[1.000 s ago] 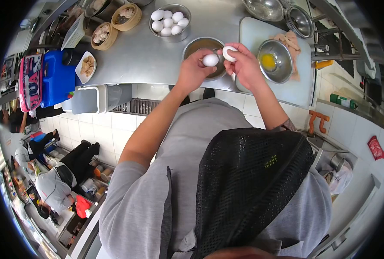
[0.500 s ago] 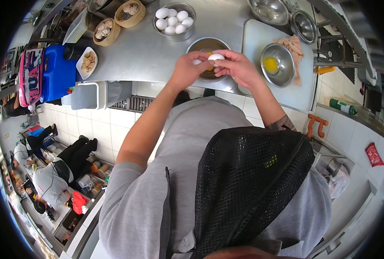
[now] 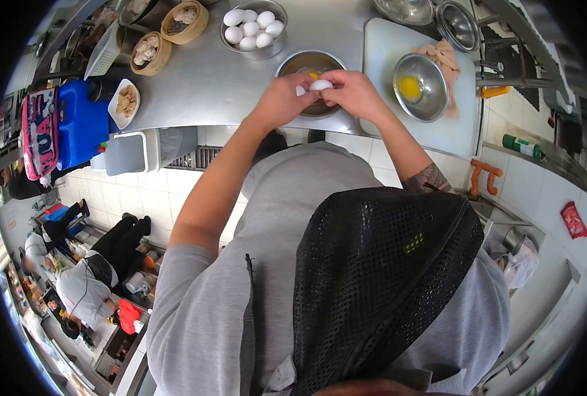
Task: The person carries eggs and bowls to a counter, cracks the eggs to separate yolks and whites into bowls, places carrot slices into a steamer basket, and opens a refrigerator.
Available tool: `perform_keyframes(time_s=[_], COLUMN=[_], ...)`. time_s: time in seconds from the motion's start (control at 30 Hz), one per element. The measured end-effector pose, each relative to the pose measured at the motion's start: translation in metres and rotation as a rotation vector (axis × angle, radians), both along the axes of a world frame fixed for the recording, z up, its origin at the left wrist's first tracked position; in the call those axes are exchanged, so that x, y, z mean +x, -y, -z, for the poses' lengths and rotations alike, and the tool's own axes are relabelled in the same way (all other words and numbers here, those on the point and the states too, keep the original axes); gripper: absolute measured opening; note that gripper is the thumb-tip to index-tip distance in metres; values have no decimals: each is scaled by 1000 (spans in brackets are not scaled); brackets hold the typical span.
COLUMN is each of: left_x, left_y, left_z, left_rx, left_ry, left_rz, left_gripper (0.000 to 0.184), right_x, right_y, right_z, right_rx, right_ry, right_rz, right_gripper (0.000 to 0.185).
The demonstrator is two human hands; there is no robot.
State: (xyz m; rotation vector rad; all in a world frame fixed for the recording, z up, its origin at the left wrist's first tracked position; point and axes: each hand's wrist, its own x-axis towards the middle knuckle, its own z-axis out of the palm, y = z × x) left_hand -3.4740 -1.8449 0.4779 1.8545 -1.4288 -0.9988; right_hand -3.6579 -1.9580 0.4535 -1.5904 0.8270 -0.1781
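Observation:
Both of my hands are over a steel bowl (image 3: pixel 293 58) near the counter's front edge. My left hand (image 3: pixel 279 101) has its fingers closed round a white eggshell piece (image 3: pixel 300 90). Close beside it, my right hand (image 3: pixel 354 94) pinches another white eggshell piece (image 3: pixel 320 85). A bit of yellow yolk (image 3: pixel 313 75) shows just beyond the shells; whether it lies in the bowl or hangs above it I cannot tell. To the right, a second steel bowl (image 3: pixel 432 109) holds yellow yolk. Several whole white eggs (image 3: pixel 250 29) fill a steel bowl (image 3: pixel 281 46) at the back.
Under the yolk bowl lies a white cutting board (image 3: pixel 380 66), with a tan cloth (image 3: pixel 450 66) beside that bowl. Bamboo steamers (image 3: pixel 151 56), a white dish of food (image 3: pixel 127 102) and a blue container (image 3: pixel 82 125) stand left. Two people (image 3: pixel 85 290) are at far left.
My right hand has turned over, back upward, and its shell is lower and nearer the left hand's shell. The whole view has shifted slightly.

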Motion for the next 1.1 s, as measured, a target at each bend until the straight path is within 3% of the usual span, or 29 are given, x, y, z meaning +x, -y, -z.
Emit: perform_keyframes(time_s=[0.23, 0.3, 0.6, 0.63, 0.7, 0.77, 0.83, 0.9, 0.97, 1.0, 1.03, 1.07, 1.1], left_x=[-2, -5, -2, 1, 9, 18, 24, 26, 16, 14, 12, 10, 9], left_y=[4, 4, 4, 3, 3, 4, 8, 11, 13, 14, 14, 14, 13], left_z=[15, 17, 40, 44, 44, 41, 33, 14, -8, -9, -6, -5, -4], left_rx=[-72, -91, -224, -291, -354, -399, -397, -396, -64, -67, -91, -116, -124], left_ry=[84, 102, 192, 292, 390, 617, 638, 665, 176, 183, 8, -171, -170], left_rz=[59, 65, 72, 111, 148, 242, 211, 180, -147, -144, -174, -201, -196], left_gripper=[29, 28, 31, 32, 33, 36, 39, 41, 44, 44, 43, 42, 42], right_x=[7, 8, 9, 8, 5, -1, -2, 0, 7, 11, 13, 17, 21], right_y=[-5, -7, -10, -9, -8, -5, -1, 2, 6, 7, 6, 2, -5], right_z=[-2, -4, -6, -2, 6, 2, -10, -18, -13, -9, -7, -8, -10], right_rx=[-71, -288, -469, -468, -749, -798, -849, -765, -623, -373, -123, -129, 57], right_ry=[-61, -100, -163, -164, -72, -90, -102, -125, -48, 67, 179, 183, 275], right_rz=[-9, -34, -78, -78, -81, -77, -74, 104, 204, 293, 378, 383, 396], right_gripper=[36, 36, 34, 34, 35, 36, 37, 38, 39, 40, 41, 41, 41])
